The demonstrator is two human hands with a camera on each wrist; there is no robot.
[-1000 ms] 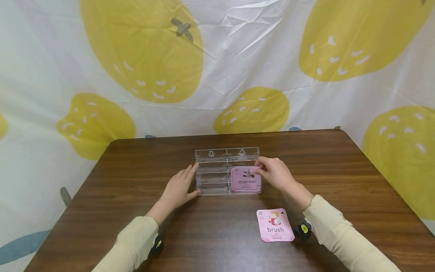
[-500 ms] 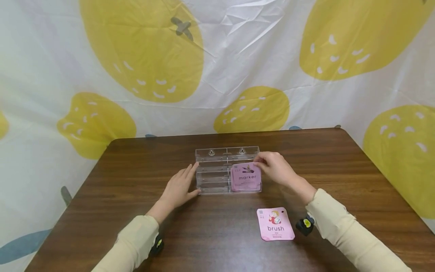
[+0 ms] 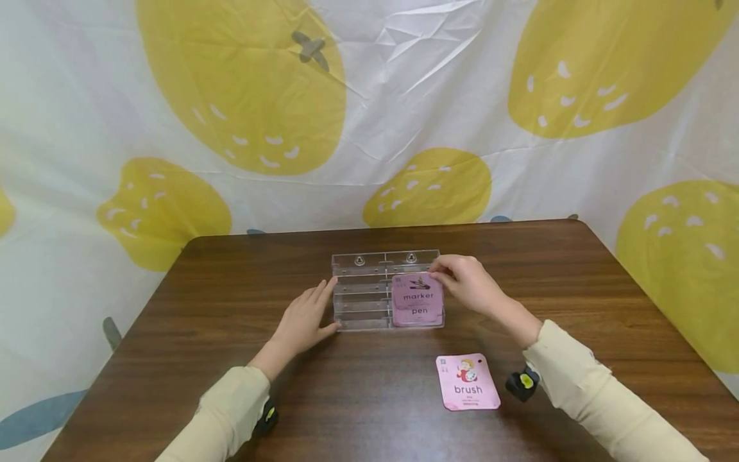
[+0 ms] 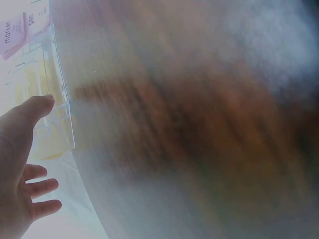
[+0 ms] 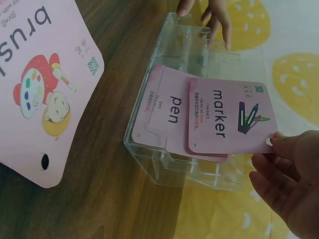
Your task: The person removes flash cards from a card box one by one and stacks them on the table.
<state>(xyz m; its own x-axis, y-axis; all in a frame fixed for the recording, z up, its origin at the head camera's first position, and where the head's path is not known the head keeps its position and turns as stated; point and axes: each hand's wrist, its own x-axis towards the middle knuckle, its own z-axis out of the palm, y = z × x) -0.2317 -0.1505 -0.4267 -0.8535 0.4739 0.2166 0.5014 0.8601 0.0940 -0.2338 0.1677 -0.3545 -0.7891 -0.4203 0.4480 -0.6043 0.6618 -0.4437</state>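
Observation:
A clear tiered acrylic card rack (image 3: 362, 307) stands on the table. My right hand (image 3: 466, 281) pinches the top corner of a pink "marker" flashcard (image 5: 229, 117), by its punched hole. Just in front of and below that card, a pink "pen" flashcard (image 5: 167, 109) sits in the rack's lowest right pocket, and the marker card overlaps it in the right wrist view. My left hand (image 3: 306, 319) rests against the rack's left side, fingers straight, thumb (image 4: 40, 105) at the front corner. Closer to me, a pink "brush" flashcard (image 3: 467, 383) lies flat on the table.
The dark wooden table (image 3: 231, 282) ends at a white curtain (image 3: 277, 199) printed with yellow fruit. Black wrist cameras sit under both cuffs, the right one (image 3: 522, 383) close beside the brush card. The rack's left column holds no cards.
My right hand has raised the marker card up and back in the rack, uncovering the word "pen" on the card below it. The left hand and the brush card have stayed put.

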